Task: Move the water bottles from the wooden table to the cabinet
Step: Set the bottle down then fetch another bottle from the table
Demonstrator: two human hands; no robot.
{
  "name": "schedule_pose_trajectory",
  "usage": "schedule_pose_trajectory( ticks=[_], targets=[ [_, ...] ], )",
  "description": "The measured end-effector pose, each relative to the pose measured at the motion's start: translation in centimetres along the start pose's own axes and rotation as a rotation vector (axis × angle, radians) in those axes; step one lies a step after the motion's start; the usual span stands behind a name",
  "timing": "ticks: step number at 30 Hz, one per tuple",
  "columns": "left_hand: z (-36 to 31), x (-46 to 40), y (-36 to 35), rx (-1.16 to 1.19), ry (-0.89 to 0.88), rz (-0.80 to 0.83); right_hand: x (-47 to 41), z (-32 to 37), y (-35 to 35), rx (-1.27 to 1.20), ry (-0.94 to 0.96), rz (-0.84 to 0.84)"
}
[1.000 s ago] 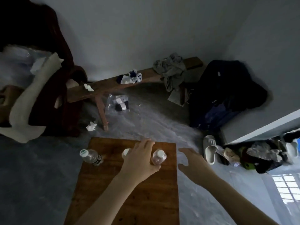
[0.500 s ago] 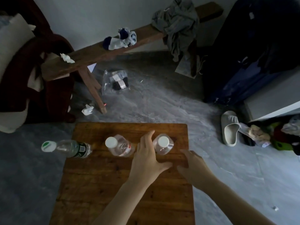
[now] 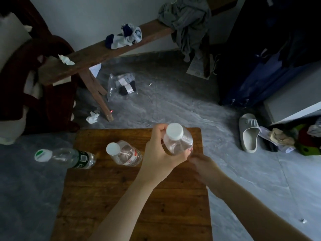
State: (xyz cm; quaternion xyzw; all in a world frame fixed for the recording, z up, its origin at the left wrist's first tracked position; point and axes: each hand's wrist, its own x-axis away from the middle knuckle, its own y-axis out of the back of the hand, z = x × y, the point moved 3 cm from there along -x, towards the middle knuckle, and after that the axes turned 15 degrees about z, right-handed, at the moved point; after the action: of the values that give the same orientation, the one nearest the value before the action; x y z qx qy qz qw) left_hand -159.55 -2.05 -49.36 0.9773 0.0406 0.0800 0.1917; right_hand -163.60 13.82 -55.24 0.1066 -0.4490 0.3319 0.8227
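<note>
Left hand (image 3: 160,153) gripping clear white-capped bottle (image 3: 177,140); right hand (image 3: 204,166) blurred beneath it, grip unclear

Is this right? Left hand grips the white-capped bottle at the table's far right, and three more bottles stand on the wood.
Not quite. The head view shows two more, not three: the middle bottle and the green-label bottle. The left hand does grip the white-capped bottle at the table's far right.
</note>
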Motion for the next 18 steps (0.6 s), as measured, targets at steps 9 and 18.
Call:
schedule_pose_trajectory(
  ticks=[9,18],
  targets=[
    [-13.8,0.5,5.6,-0.059,-0.199,0.137,9.7,6.9,0.2,-0.859,0.034,0.127],
    [-30.5,3.5,11.7,-0.093,-0.329,0.201,24.1,15.1,-0.8,-0.842,0.149,0.332]
  ],
)
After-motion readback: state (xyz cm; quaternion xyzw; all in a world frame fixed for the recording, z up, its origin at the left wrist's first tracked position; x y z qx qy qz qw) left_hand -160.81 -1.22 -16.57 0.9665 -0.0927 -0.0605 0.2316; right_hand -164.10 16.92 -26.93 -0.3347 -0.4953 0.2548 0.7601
